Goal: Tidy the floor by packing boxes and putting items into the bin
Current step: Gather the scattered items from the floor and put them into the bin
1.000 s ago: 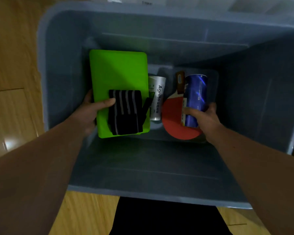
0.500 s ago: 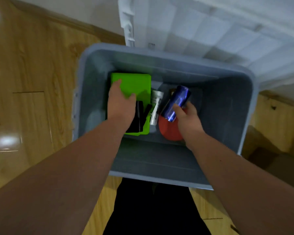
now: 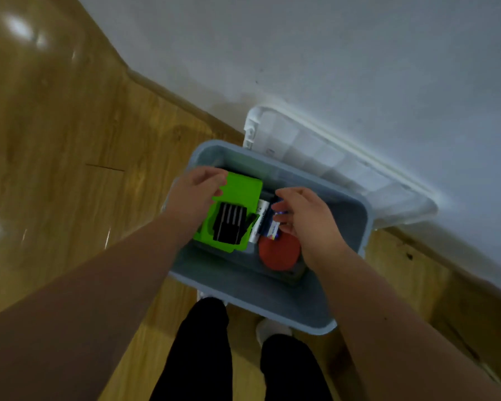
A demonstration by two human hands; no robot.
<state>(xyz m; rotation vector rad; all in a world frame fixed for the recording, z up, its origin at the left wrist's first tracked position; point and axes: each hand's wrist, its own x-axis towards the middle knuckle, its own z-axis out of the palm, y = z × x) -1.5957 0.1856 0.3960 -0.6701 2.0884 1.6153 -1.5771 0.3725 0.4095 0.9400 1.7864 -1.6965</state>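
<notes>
A person's left hand (image 3: 195,195) hovers empty, fingers loosely curled, over the 10 o'clock corner of the grey bin (image 3: 243,287). Below it a green case (image 3: 240,192) carries a black striped cloth (image 3: 229,225). A white tube (image 3: 258,224) and blue can (image 3: 269,224) lie at centre, a red paddle (image 3: 278,253) at 5 o'clock. The right hand (image 3: 304,221), fingers relaxed, appears clear of the can, though blur hides any contact.

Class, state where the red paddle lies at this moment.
Head view: the red paddle lies on the bottom of the grey bin, right of the green board, with the blue can lying over its upper edge.
</notes>
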